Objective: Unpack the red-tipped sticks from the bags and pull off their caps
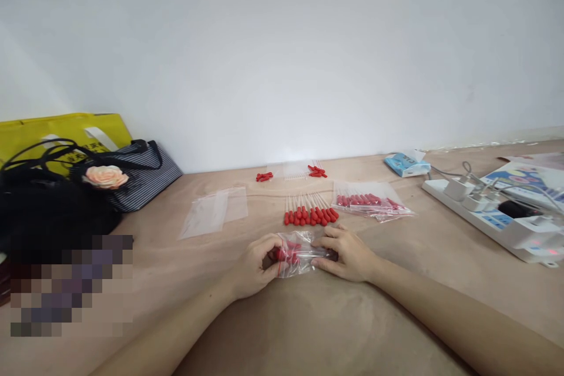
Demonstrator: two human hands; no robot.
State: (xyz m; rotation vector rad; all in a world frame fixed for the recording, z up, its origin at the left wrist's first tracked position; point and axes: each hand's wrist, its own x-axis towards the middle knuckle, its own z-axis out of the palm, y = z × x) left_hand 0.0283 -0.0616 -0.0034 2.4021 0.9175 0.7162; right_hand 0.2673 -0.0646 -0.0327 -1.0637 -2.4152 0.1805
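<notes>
Between my hands is a clear zip bag (304,267) with a red line along its opening, holding droppers with red bulbs (291,254). My left hand (255,264) pinches the bag's opening end, beside the bulbs. At the opposite end, the fingers of my right hand (350,255) close on the bag around the clear stems. Just beyond, several loose droppers (308,214) lie in a row, red bulbs toward me. Right of them is a stack of filled zip bags (368,202). Flat zip bags (215,211) lie to the left.
Near the wall are two small piles of red bulbs (264,177) and clear tubes (295,177). A blue tissue pack (406,163) and a white power strip (484,211) with plugs and cables stand right. A striped bag (143,179) and yellow bag (66,123) occupy the left.
</notes>
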